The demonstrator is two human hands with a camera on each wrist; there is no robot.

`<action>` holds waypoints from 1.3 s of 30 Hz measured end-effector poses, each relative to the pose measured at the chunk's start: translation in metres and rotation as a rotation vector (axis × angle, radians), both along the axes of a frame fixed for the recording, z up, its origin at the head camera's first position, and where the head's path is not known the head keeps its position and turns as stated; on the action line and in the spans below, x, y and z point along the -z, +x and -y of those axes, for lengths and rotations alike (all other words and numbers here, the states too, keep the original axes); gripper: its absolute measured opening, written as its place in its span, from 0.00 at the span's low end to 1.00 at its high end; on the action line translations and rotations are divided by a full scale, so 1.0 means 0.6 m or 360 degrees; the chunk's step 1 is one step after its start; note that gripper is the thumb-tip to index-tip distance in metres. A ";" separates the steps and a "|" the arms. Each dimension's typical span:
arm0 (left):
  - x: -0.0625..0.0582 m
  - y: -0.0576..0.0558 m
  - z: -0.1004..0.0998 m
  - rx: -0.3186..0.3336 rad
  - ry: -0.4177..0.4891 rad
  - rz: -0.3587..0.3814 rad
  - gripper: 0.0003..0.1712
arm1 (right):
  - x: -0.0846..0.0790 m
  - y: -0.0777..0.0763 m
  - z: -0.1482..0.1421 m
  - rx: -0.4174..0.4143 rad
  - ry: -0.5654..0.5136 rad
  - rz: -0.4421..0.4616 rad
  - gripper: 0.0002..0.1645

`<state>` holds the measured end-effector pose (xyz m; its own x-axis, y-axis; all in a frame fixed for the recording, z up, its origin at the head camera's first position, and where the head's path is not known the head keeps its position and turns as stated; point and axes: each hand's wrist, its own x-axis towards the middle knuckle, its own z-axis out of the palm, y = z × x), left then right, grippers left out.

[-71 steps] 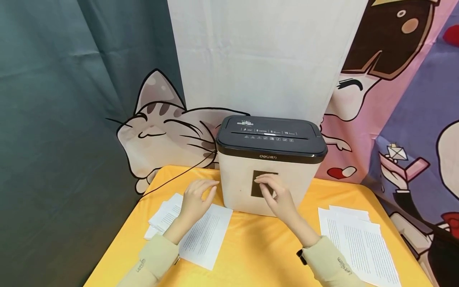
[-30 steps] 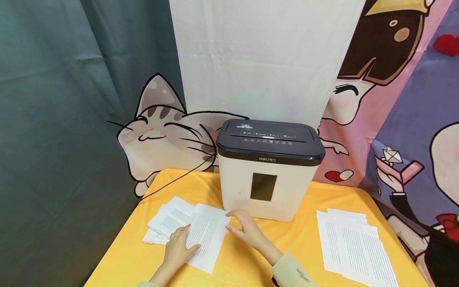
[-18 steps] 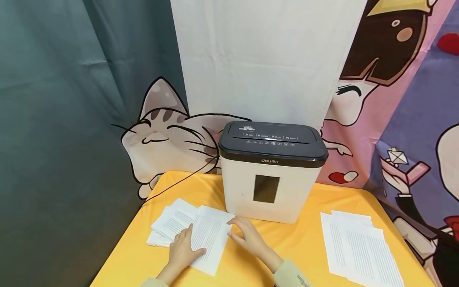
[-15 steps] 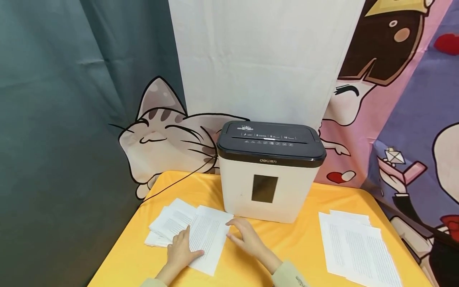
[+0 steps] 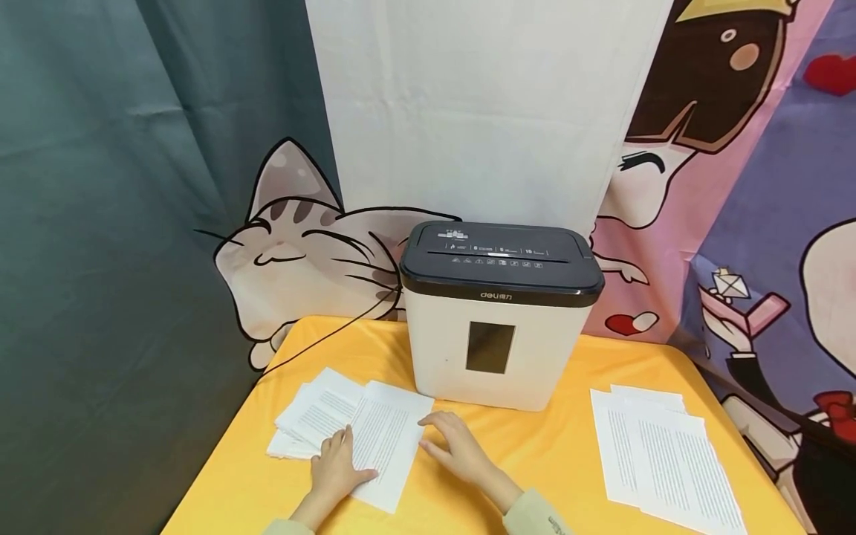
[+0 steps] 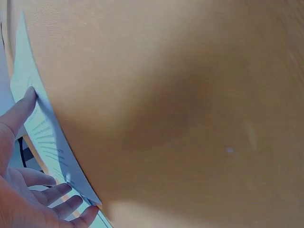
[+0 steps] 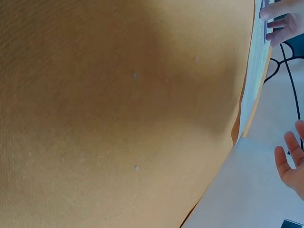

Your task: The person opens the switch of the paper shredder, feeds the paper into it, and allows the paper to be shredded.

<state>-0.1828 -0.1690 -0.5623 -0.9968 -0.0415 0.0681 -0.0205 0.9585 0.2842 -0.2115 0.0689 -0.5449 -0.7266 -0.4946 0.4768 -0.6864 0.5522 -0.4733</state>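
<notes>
A printed sheet of paper lies on the yellow cloth, its left part overlapping a stack of paper. My left hand rests with spread fingers at the sheet's left edge. Its thumb touches the print, as the left wrist view also shows on the sheet. By the sheet's right edge is my right hand, thumb and index finger apart with nothing between them. In the right wrist view, that right hand has loosely bent fingers. Behind the sheet stands a white paper shredder with a dark lid.
More printed sheets lie at the right side of the table. A black cord runs left from the shredder over the yellow tablecloth. Curtains with cartoon pictures hang behind.
Both hands came down from in front of the shredder to the two sides of the sheet. Over the last half second they have hardly moved, and the view has shifted slightly.
</notes>
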 end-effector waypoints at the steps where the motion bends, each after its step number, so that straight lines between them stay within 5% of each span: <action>1: -0.002 -0.001 -0.001 0.0000 0.0008 -0.0005 0.57 | 0.000 -0.001 0.000 0.0005 0.0004 -0.0001 0.18; 18: -0.015 -0.001 0.005 -0.0040 0.0098 -0.0083 0.58 | -0.003 -0.005 -0.002 0.0036 -0.0067 0.0004 0.18; 24: -0.014 0.000 0.027 -0.0032 0.0322 -0.0096 0.52 | 0.001 -0.001 -0.004 0.0060 -0.0054 0.0035 0.18; 30: -0.020 -0.007 0.054 -0.0137 0.0623 0.0013 0.40 | -0.001 0.005 -0.006 0.0135 -0.0164 0.0105 0.18; 36: -0.022 -0.009 0.066 -0.0152 0.0728 0.0057 0.09 | 0.001 0.004 -0.009 0.0162 -0.0160 0.0150 0.17; 39: -0.023 -0.009 0.069 -0.0099 0.0744 0.0093 0.05 | 0.003 0.004 -0.010 0.0167 -0.0139 0.0163 0.18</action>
